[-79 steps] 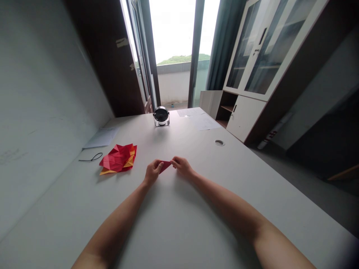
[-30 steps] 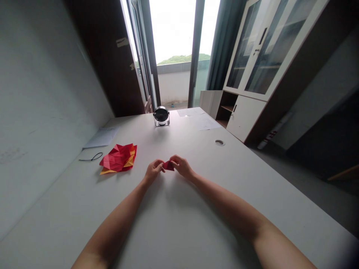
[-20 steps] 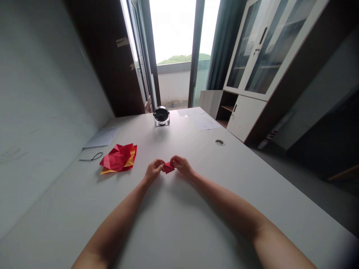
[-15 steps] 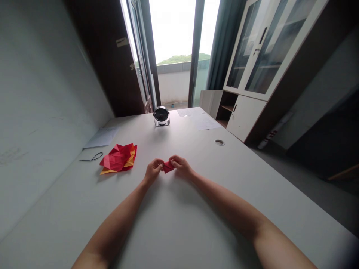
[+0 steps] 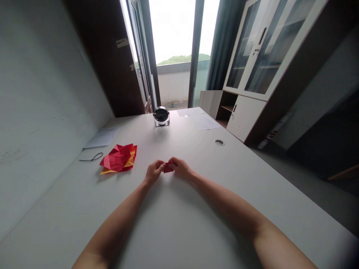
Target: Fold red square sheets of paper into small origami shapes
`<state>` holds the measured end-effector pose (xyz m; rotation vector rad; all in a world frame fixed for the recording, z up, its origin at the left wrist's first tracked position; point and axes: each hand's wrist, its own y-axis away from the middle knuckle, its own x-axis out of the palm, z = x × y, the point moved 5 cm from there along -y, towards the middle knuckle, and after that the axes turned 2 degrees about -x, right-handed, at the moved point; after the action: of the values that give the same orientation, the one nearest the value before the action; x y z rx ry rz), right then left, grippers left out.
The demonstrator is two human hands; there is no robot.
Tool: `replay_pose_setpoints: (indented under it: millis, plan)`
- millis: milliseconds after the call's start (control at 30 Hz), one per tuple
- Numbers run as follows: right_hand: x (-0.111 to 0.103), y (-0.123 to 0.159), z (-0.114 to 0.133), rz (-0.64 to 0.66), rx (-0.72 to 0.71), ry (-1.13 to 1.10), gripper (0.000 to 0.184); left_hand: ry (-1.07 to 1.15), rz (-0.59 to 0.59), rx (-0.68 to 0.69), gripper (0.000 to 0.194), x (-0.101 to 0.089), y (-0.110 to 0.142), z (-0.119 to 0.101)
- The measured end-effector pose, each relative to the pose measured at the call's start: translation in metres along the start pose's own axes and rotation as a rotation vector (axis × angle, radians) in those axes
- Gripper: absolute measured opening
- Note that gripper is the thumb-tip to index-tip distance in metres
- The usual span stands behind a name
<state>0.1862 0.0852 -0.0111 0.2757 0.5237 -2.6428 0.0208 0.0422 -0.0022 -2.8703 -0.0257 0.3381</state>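
Observation:
A small folded piece of red paper [image 5: 168, 168] is held between both my hands, over the middle of the white table [image 5: 179, 216]. My left hand [image 5: 154, 171] pinches its left side between thumb and fingers. From the right, my right hand [image 5: 180, 167] grips the upper right part, its thumb lying on the paper. The fingertips hide some of the folds. To the left of my left hand lies a loose stack of creased red and yellow paper sheets [image 5: 117, 160].
A black cable tie [image 5: 92, 158] and white papers [image 5: 101, 137] lie by the left wall. A round black device on a metal stand [image 5: 161, 116] is at the back. A white ring [image 5: 219, 142] and more sheets [image 5: 206, 122] lie on the right, near a cabinet [image 5: 246, 116].
My right hand has shifted slightly, and its thumb now sits further over the red paper. The paper has turned a little and looks more level. The other things have stayed put.

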Motion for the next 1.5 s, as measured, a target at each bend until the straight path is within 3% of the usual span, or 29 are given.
replay_pose_setpoints:
  millis: [233, 433, 667, 933, 1333, 1500]
  plan:
    - [0.001, 0.001, 0.002, 0.071, 0.019, 0.062, 0.018, -0.044, -0.082, 0.046, 0.025, -0.006, 0.002, -0.004]
    - [0.002, 0.002, 0.002, 0.080, 0.031, 0.078, 0.009, 0.013, -0.066, 0.017, 0.025, -0.005, 0.002, -0.001]
    - [0.004, 0.001, 0.000, 0.106, 0.021, 0.048, 0.019, 0.040, -0.129, 0.010, 0.026, -0.009, 0.001, 0.000]
    - [0.007, 0.002, 0.000, 0.132, 0.022, 0.004, 0.017, 0.141, -0.106, -0.004, 0.028, -0.007, -0.001, 0.002]
    - [0.006, 0.004, 0.006, 0.183, 0.031, 0.185, 0.019, 0.073, -0.191, 0.005, 0.029, -0.015, 0.000, -0.001]
    - [0.006, 0.006, 0.008, 0.165, 0.045, 0.120, 0.020, 0.159, -0.106, -0.027, 0.035, -0.009, -0.002, 0.000]
